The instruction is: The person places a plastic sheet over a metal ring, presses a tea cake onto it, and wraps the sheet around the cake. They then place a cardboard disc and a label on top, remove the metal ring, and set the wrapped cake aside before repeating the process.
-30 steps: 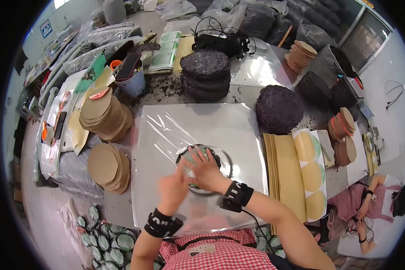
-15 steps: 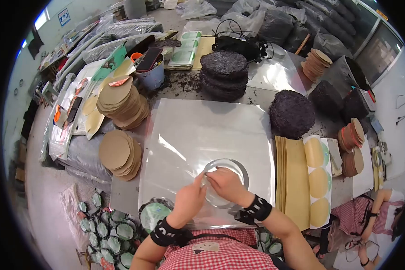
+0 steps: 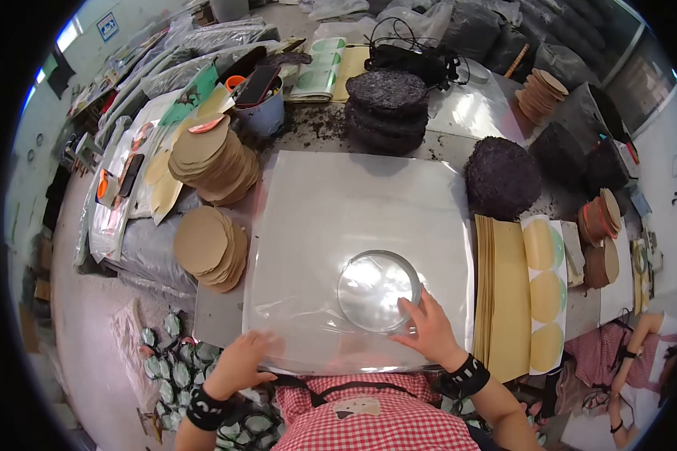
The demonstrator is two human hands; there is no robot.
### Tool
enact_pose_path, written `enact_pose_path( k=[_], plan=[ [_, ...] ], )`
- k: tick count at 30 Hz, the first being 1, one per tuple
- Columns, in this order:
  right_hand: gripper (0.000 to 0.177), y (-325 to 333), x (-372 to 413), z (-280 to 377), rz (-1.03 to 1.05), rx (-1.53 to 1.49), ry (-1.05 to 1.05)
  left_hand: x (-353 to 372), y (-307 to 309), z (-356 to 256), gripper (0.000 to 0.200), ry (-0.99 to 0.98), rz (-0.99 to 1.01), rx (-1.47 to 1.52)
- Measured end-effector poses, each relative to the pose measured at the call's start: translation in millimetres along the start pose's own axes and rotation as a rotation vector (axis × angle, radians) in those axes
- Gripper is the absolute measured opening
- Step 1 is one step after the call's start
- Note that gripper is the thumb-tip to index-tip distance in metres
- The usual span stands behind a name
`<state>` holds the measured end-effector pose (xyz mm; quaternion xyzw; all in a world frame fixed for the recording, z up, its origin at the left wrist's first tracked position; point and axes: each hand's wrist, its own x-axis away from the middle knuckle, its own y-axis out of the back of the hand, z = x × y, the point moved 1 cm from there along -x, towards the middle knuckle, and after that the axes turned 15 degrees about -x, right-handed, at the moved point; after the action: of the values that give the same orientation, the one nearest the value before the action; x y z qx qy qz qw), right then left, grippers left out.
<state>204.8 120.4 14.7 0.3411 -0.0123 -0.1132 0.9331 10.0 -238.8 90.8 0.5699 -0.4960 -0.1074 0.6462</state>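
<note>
A clear round dish-like ring (image 3: 379,292) lies on a sheet of transparent film (image 3: 338,203) spread over the work table. At the ring's lower right rim is my right hand (image 3: 434,331), its thumb and fingers apart around the edge and the fingertips appearing to touch it. My left hand (image 3: 239,364) hovers by the film's lower left corner, with thumb apart and fingertips smeared by motion; I see nothing held in it. Inside the ring are only bright reflections.
Brown round disc stacks (image 3: 212,244) stand left. Dark round cakes (image 3: 386,113) are piled behind, with another dark cake (image 3: 502,177) at right. Beside the film lie tan sheets (image 3: 508,301) and round stickers (image 3: 543,293). Wrapped green pieces (image 3: 177,368) cover the floor. Another person's arm (image 3: 630,361) shows right.
My hands have parted from above the ring: the left moved down and left, the right to the rim. The green round piece at the film's lower left no longer shows. The view shifted slightly.
</note>
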Motion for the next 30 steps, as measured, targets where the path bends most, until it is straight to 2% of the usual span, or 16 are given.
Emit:
enact_pose_path(
  k=[1, 2, 5, 7, 9, 11, 13, 14, 17, 19, 20, 21, 23, 26, 29, 30],
  plan=[
    [0.078, 2, -4, 1, 0.01, -0.004, -0.001, 8, 1, 6, 0.06, 0.044, 0.161, 0.075],
    [0.075, 1, -5, 1, 0.001, 0.044, 0.032, 8, -7, 19, 0.049, -0.017, 0.18, 0.166],
    [0.066, -4, -9, -2, -0.031, 0.14, 0.115, -16, -5, 25, 0.041, -0.115, -0.173, 0.231],
    [0.061, -4, -7, -6, -0.055, 0.159, 0.127, -53, 2, 14, 0.038, -0.319, -0.612, -0.003],
    [0.059, 2, 1, -1, -0.062, 0.039, 0.136, -94, -15, 1, 0.033, -0.084, -0.785, -0.077],
    [0.057, 15, 10, 2, -0.06, -0.037, 0.167, -120, -22, -5, 0.033, 0.009, -0.873, -0.123],
    [0.055, 31, 19, 24, -0.048, -0.065, 0.284, -125, -38, 3, 0.037, -0.048, -0.871, -0.159],
    [0.055, 42, 19, 43, -0.041, -0.069, 0.378, -129, -46, 7, 0.031, -0.14, -0.851, -0.066],
    [0.055, 18, 7, 65, 0.101, -0.181, 0.619, -124, -40, 16, 0.023, -0.165, -0.731, 0.196],
    [0.054, -30, -6, 76, 0.276, -0.28, 0.361, -121, 3, 12, 0.019, -0.162, -0.852, 0.403],
    [0.052, -40, -8, 71, 0.318, -0.283, 0.312, -113, 23, 9, 0.019, -0.156, -0.917, 0.512],
    [0.051, -50, -10, 66, 0.359, -0.285, 0.262, -100, 33, 9, 0.019, -0.212, -0.935, 0.4],
    [0.048, -60, -20, 43, 0.342, -0.203, 0.318, -73, 37, 12, 0.019, -0.319, -0.97, 0.173],
    [0.055, -48, -34, -20, -0.052, 0.062, 0.197, -51, -2, 4, 0.019, -0.373, -0.787, 0.163],
    [0.056, -16, -54, -8, -0.167, 0.08, 0.079, -70, -41, 12, 0.019, -0.342, -0.638, 0.048],
    [0.054, -20, -43, -15, -0.156, 0.114, 0.103, -75, -44, 19, 0.022, -0.373, -0.598, 0.051]
  ],
)
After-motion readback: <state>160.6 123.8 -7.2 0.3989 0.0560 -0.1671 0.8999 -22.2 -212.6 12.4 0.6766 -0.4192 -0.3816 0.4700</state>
